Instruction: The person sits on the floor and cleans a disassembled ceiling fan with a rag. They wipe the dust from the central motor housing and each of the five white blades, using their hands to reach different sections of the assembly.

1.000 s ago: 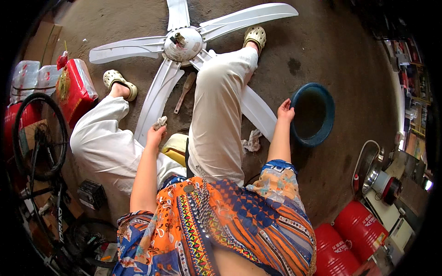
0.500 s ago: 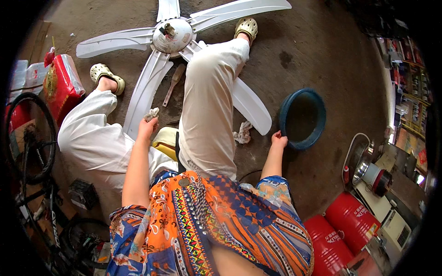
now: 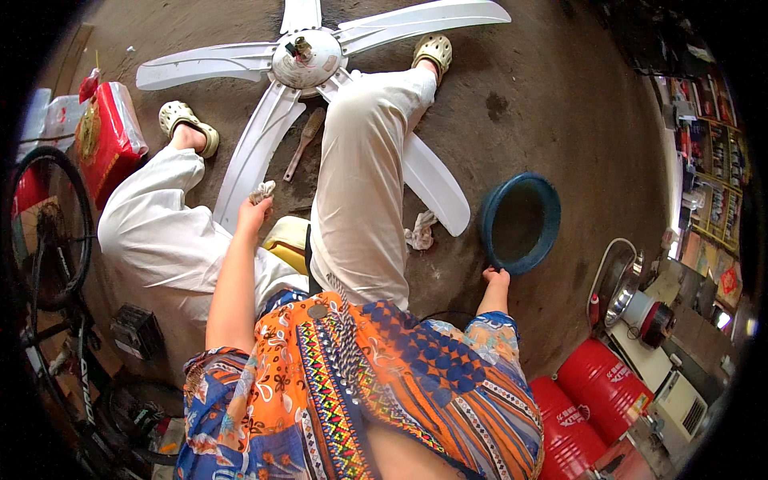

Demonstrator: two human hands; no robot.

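Note:
My left hand point(image 3: 253, 214) is closed around a crumpled whitish rag point(image 3: 262, 192), by the end of one blade of a white ceiling fan point(image 3: 268, 132). The fan lies on the floor in front of me, its round hub point(image 3: 318, 70) between several long blades. At the right, my right hand point(image 3: 496, 277) grips the near rim of a round blue basin point(image 3: 486, 232) with dark water point(image 3: 518, 220) in it. Between the basin and my leg, a second crumpled rag point(image 3: 422, 230) lies near a blade tip. A wooden-handled brush point(image 3: 304, 144) rests on the floor between two blades.
Beneath me is a yellow seat point(image 3: 290, 240). To the left stand a bicycle point(image 3: 60, 264), a red package point(image 3: 112, 136) and a dark box point(image 3: 138, 332). Red drums point(image 3: 602, 388) and a metal-bowled device point(image 3: 628, 300) are at the lower right. Stocked shelves point(image 3: 716, 160) line the far right.
The blue basin has slid nearer to me along the floor, with my right hand drawing back on its rim. My left hand keeps the rag in nearly the same place.

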